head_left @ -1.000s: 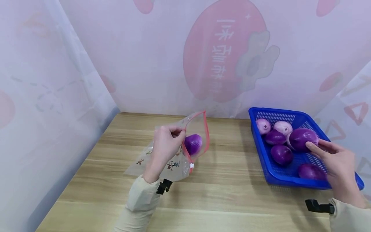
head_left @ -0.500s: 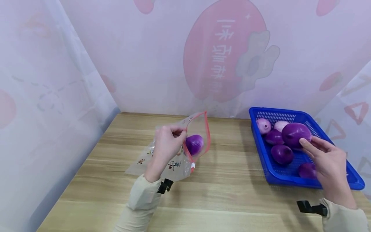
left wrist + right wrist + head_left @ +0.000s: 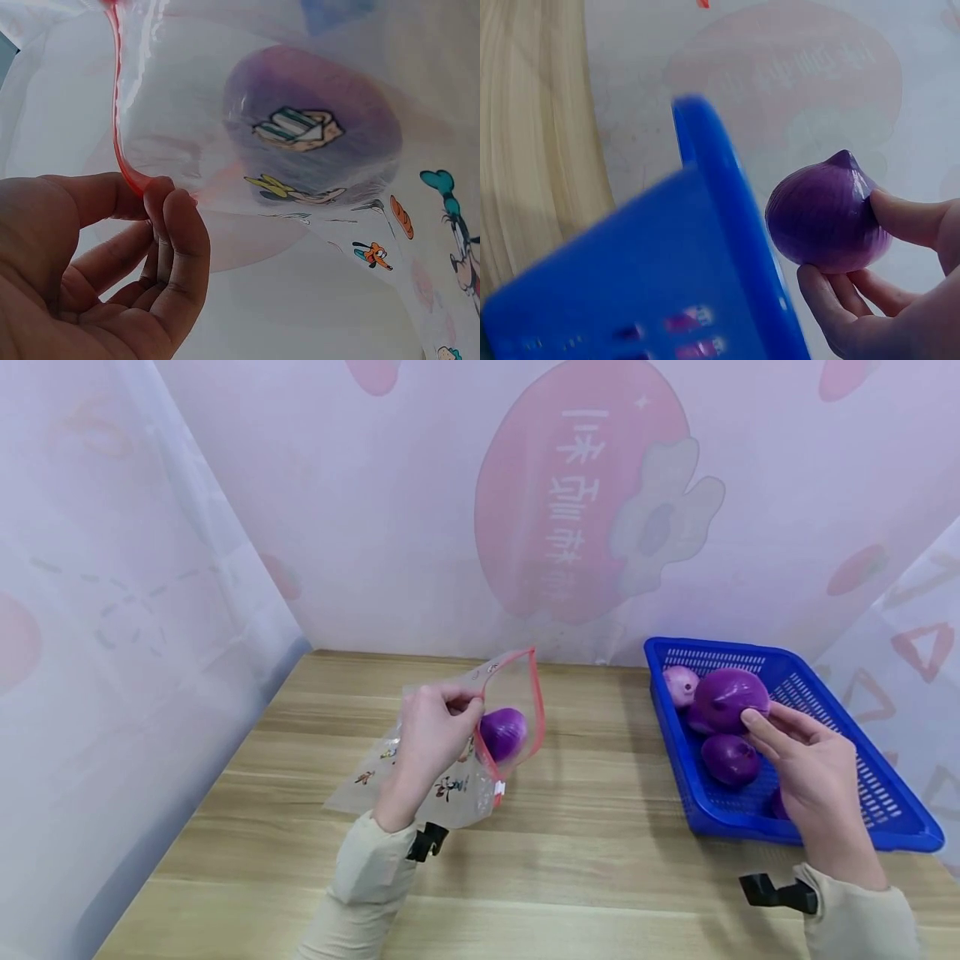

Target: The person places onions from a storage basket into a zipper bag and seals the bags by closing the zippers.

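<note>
My left hand (image 3: 437, 735) pinches the red-edged mouth of a clear zip bag (image 3: 442, 793) printed with small cartoon figures. The bag's mouth gapes toward the right, and a purple onion (image 3: 504, 733) lies inside; the left wrist view shows that onion (image 3: 315, 112) through the plastic. Over the blue basket (image 3: 840, 702), my right hand (image 3: 813, 768) holds another purple onion (image 3: 727, 700) between thumb and fingers. In the right wrist view this held onion (image 3: 825, 214) has its pointed tip up, beyond the basket's rim.
Below the held onion, a dark purple onion (image 3: 730, 760) lies in the basket, with a paler onion (image 3: 680, 685) at its far left corner. The wooden table (image 3: 585, 860) extends between bag and basket. A printed curtain (image 3: 390, 527) hangs behind the table.
My right hand has carried the held onion leftward and slightly up, across the basket. The bag and the left hand have barely shifted.
</note>
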A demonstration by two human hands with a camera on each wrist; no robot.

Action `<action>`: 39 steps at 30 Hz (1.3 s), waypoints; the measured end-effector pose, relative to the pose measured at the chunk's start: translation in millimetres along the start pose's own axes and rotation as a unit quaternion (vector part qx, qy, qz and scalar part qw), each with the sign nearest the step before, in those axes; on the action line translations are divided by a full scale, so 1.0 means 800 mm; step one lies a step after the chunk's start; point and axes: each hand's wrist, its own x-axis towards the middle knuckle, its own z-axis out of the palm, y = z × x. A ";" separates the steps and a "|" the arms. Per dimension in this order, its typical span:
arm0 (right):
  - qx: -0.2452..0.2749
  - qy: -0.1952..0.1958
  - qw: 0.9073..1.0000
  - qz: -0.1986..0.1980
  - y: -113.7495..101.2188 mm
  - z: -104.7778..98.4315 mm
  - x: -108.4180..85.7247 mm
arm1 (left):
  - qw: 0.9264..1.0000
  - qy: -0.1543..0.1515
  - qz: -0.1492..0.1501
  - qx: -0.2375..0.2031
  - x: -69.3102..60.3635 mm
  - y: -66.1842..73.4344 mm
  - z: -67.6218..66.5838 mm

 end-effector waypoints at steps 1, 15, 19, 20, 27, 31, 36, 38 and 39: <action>0.003 -0.003 1.000 0.000 0.001 0.003 -0.001 | 1.000 0.000 0.000 -0.001 0.000 0.000 0.000; 0.062 -0.079 0.995 -0.011 0.034 0.068 -0.021 | 1.000 -0.013 0.002 -0.013 -0.001 0.000 0.002; 0.026 -0.094 0.995 -0.002 0.045 0.095 -0.026 | 1.000 -0.010 0.003 -0.012 -0.001 0.001 0.003; 0.016 -0.095 0.995 0.000 0.047 0.100 -0.027 | 1.000 -0.009 0.002 -0.013 -0.001 0.001 0.004; -0.020 -0.104 0.994 0.007 0.055 0.123 -0.027 | 1.000 -0.013 -0.004 -0.013 0.000 0.004 0.005; -0.018 -0.115 0.993 0.018 0.057 0.134 -0.027 | 1.000 -0.014 -0.005 -0.014 -0.001 0.005 0.004; -0.027 -0.125 0.991 0.030 0.062 0.150 -0.029 | 1.000 -0.010 -0.003 -0.013 -0.001 0.004 0.005; -0.029 -0.127 0.991 0.034 0.066 0.157 -0.031 | 1.000 -0.012 -0.005 -0.015 -0.001 0.004 0.005; -0.031 -0.129 0.991 0.034 0.069 0.161 -0.031 | 1.000 -0.014 -0.007 -0.016 -0.001 0.005 0.005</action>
